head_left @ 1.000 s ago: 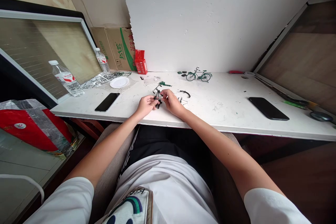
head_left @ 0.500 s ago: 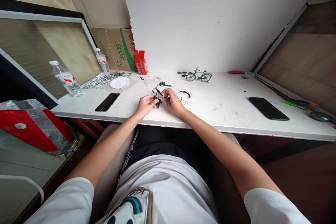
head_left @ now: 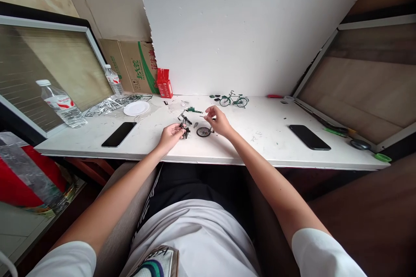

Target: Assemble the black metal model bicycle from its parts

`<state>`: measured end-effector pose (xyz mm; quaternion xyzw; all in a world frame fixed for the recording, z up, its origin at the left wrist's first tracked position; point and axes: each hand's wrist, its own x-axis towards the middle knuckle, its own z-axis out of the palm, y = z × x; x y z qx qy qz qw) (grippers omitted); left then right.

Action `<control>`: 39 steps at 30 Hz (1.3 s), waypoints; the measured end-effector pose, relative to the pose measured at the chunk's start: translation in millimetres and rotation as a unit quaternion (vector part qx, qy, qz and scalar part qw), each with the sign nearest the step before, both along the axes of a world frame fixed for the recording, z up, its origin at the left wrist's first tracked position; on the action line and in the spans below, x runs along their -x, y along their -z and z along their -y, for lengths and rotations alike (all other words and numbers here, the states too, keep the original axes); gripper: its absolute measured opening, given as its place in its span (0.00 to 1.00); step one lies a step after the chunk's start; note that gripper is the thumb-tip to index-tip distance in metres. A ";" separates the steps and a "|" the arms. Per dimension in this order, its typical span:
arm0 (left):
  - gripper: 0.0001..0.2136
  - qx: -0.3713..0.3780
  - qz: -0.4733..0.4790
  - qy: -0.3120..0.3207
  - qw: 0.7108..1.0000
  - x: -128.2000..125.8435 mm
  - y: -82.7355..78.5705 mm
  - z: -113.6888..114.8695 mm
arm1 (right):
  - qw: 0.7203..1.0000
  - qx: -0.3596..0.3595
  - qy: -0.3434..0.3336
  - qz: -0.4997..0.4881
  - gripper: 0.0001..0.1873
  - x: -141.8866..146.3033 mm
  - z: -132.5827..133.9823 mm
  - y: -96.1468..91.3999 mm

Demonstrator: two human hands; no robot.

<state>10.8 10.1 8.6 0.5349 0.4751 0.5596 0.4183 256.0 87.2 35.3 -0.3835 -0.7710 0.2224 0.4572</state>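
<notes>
My left hand rests on the white table, fingers closed on a small black model bicycle frame that stands upright beside them. My right hand hovers a little to the right, thumb and forefinger pinched on a thin part too small to name. A small black spoked wheel lies on the table just left of the right hand. A green part lies behind the frame. A finished green model bicycle stands at the back by the white board.
A black phone lies left of my hands, another black phone to the right. A white dish, clear wrapping, two water bottles, a red carton and a cardboard box sit back left. Tools lie at the far right.
The camera tilted, so the table sits higher and further left. My right hand let go of the frame and moved right. A spoked wheel now shows on the table.
</notes>
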 end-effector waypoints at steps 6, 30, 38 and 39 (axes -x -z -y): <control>0.22 0.009 0.006 -0.011 1.000 -1.0 -0.5 -1.0 | 0.967 0.063 0.175 0.174 0.08 -63.3 -21.1 -14.1; 0.29 0.002 -0.036 -0.020 0.999 -0.5 2.7 0.0 | 0.953 -0.022 0.096 0.285 0.18 -22.9 -1.1 -2.8; 0.29 -0.002 -0.033 -0.023 0.999 -0.4 5.1 -2.7 | 0.949 -0.011 -0.083 0.303 0.35 18.3 18.7 22.8; 0.29 -0.002 -0.034 -0.024 0.999 -0.4 4.9 -2.5 | 0.949 0.000 -0.084 0.304 0.36 18.1 19.5 23.6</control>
